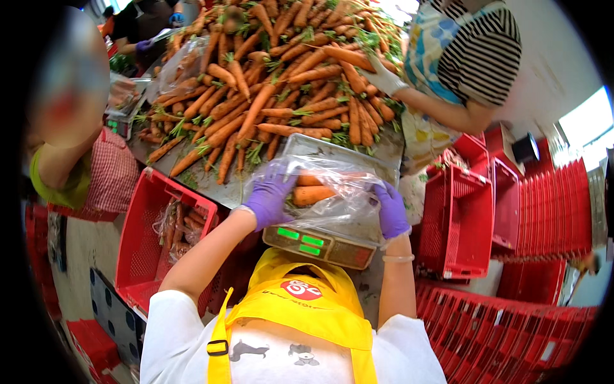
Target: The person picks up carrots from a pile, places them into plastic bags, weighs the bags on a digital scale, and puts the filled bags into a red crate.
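A clear plastic bag point(348, 203) with a few carrots point(313, 195) inside lies over the pan of a digital scale point(345, 249) with green lit displays. My left hand point(268, 197), in a purple glove, grips the bag's left end, where the carrots are. At the other end my right hand point(391, 210), also purple-gloved, has its fingers closed on the loose plastic. Just beyond the scale rises a large heap of loose carrots point(256, 109) with short green tops, spread over a metal table point(220, 192).
A red crate point(142, 237) at my left holds bagged carrots point(182, 227). Red crates point(448, 224) stand at my right, with tall stacks point(553, 211) beyond. Across the table a striped-sleeved person's gloved hand point(384, 77) reaches into the heap. Other people stand left and far left.
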